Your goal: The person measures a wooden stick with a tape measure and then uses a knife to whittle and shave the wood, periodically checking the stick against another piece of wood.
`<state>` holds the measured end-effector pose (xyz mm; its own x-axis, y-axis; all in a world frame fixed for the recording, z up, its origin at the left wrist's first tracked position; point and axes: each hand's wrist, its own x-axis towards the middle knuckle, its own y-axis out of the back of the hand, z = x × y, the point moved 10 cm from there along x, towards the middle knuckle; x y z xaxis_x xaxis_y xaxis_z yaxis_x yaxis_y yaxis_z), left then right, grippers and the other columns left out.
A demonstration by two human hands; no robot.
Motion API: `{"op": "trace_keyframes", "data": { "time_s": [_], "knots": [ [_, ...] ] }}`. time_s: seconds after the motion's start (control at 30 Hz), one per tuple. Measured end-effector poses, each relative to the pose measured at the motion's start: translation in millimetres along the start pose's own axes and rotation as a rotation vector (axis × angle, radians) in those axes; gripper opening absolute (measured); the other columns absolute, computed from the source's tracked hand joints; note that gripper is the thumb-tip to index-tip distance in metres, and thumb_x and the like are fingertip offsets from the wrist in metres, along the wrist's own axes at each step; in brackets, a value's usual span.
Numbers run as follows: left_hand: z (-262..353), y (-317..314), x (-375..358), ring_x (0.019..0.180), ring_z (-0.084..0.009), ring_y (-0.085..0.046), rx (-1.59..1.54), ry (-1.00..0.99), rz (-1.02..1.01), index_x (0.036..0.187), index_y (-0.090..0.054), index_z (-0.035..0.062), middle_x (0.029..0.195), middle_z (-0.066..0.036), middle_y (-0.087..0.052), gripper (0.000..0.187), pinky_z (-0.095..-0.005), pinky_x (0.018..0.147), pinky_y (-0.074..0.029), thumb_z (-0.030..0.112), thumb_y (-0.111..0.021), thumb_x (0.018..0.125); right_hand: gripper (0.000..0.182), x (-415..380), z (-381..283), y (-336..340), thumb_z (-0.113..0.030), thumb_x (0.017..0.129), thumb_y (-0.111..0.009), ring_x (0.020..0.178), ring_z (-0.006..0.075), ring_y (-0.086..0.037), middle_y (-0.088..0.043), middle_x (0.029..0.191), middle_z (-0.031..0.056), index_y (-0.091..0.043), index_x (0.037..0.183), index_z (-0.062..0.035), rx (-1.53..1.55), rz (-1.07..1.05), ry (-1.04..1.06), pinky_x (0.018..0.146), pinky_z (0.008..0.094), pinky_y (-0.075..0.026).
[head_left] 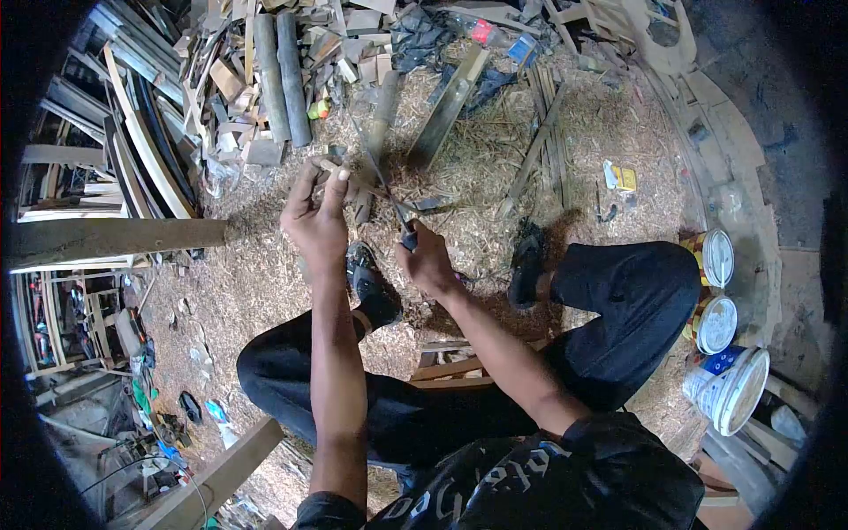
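My left hand is raised above the shavings-strewn floor, its fingers pinched together around a small piece of wood. To its right, my right hand grips the dark handle of a long thin tool, whose narrow blade slants up and left past my left fingertips. What kind of tool it is, I cannot make out exactly. Below and between the hands is my dark shoe on the floor.
Wood offcuts and two round logs lie ahead. A plank leans beyond my hands. Long strips and a beam are at left. White buckets stand at right, and a yellow packet lies on the floor.
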<state>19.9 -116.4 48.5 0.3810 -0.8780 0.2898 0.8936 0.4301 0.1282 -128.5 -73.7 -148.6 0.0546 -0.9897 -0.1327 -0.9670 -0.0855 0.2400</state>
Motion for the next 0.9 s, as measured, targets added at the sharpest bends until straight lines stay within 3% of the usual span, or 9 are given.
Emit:
{"op": "trace_keyframes", "data": {
  "time_s": [0.1, 0.17, 0.3, 0.43, 0.5, 0.57, 0.73, 0.77, 0.9],
  "knots": [
    [-8, 0, 4, 0.077, -0.0071, -0.056, 0.075, -0.105, 0.025, 0.107, -0.063, -0.0043, 0.089, -0.003, -0.064, 0.023, -0.0209, 0.067, -0.048, 0.002, -0.066, 0.085, 0.026, 2, 58, -7, -0.021, 0.075, -0.066, 0.068, 0.0315, -0.063, -0.062, 0.072, 0.0170, -0.055, 0.088, 0.0000, -0.101, -0.043, -0.154, 0.062, 0.0402, -0.049],
    [-6, -1, 6, 0.081, -0.0085, -0.059, 0.096, -0.097, 0.018, 0.106, -0.066, -0.0007, 0.092, -0.006, -0.067, 0.025, -0.0202, 0.068, -0.046, 0.004, -0.070, 0.081, 0.028, 6, 90, -10, -0.021, 0.075, -0.066, 0.068, 0.0332, -0.063, -0.062, 0.072, 0.0168, -0.056, 0.088, 0.0007, -0.177, -0.042, -0.076, 0.061, 0.0399, -0.048],
    [6, -2, 9, 0.073, -0.0051, -0.054, 0.041, -0.013, 0.050, 0.103, -0.064, -0.0019, 0.083, -0.001, -0.063, 0.019, -0.0195, 0.063, -0.044, 0.002, -0.066, 0.084, 0.027, 7, 64, -9, -0.020, 0.075, -0.067, 0.065, 0.0314, -0.061, -0.061, 0.070, 0.0157, -0.055, 0.087, 0.0013, -0.141, -0.045, -0.141, 0.059, 0.0392, -0.047],
    [-19, 13, 8, 0.080, -0.0090, -0.057, 0.003, -0.011, 0.062, 0.104, -0.063, -0.0046, 0.090, -0.004, -0.063, 0.018, -0.0222, 0.070, -0.050, 0.004, -0.062, 0.088, 0.025, 1, 50, -16, -0.017, 0.075, -0.068, 0.058, 0.0283, -0.056, -0.057, 0.064, 0.0130, -0.053, 0.084, 0.0013, -0.004, 0.016, -0.010, 0.055, 0.0387, -0.044],
    [-20, 13, 8, 0.081, -0.0099, -0.058, -0.025, -0.024, 0.067, 0.106, -0.063, -0.0050, 0.092, -0.005, -0.063, 0.020, -0.0232, 0.072, -0.051, 0.003, -0.062, 0.088, 0.026, 2, 77, -14, -0.019, 0.075, -0.067, 0.060, 0.0289, -0.056, -0.058, 0.067, 0.0142, -0.053, 0.084, 0.0007, -0.152, 0.017, -0.029, 0.058, 0.0391, -0.045],
    [-17, 11, 5, 0.082, -0.0100, -0.059, 0.033, -0.015, 0.040, 0.110, -0.062, -0.0051, 0.095, -0.007, -0.064, 0.023, -0.0237, 0.073, -0.052, 0.002, -0.061, 0.088, 0.028, -2, 169, -22, -0.021, 0.075, -0.064, 0.075, 0.0335, -0.062, -0.061, 0.079, 0.0196, -0.056, 0.090, 0.0011, -0.202, -0.061, -0.271, 0.069, 0.0407, -0.048],
    [-8, 1, -3, 0.084, -0.0122, -0.060, 0.016, -0.078, 0.017, 0.111, -0.061, -0.0055, 0.097, -0.009, -0.064, 0.025, -0.0246, 0.073, -0.052, -0.001, -0.061, 0.087, 0.029, 7, 153, -20, -0.022, 0.074, -0.064, 0.080, 0.0392, -0.062, -0.063, 0.081, 0.0221, -0.057, 0.090, 0.0015, -0.265, -0.116, -0.289, 0.070, 0.0422, -0.050],
    [-9, -3, -5, 0.084, -0.0122, -0.060, 0.012, -0.080, 0.018, 0.111, -0.061, -0.0055, 0.097, -0.009, -0.064, 0.025, -0.0246, 0.073, -0.052, -0.001, -0.061, 0.087, 0.028, 10, 144, -17, -0.021, 0.074, -0.064, 0.077, 0.0393, -0.062, -0.063, 0.078, 0.0215, -0.057, 0.088, 0.0014, -0.270, -0.024, -0.225, 0.067, 0.0436, -0.049],
    [-8, 8, -13, 0.085, -0.0120, -0.060, 0.059, -0.107, 0.074, 0.110, -0.062, -0.0049, 0.097, -0.010, -0.064, 0.024, -0.0240, 0.072, -0.052, -0.002, -0.062, 0.086, 0.028, 22, 129, -21, -0.022, 0.073, -0.066, 0.072, 0.0385, -0.062, -0.063, 0.076, 0.0205, -0.057, 0.087, 0.0010, -0.233, -0.080, -0.208, 0.064, 0.0437, -0.048]
  ]
}}
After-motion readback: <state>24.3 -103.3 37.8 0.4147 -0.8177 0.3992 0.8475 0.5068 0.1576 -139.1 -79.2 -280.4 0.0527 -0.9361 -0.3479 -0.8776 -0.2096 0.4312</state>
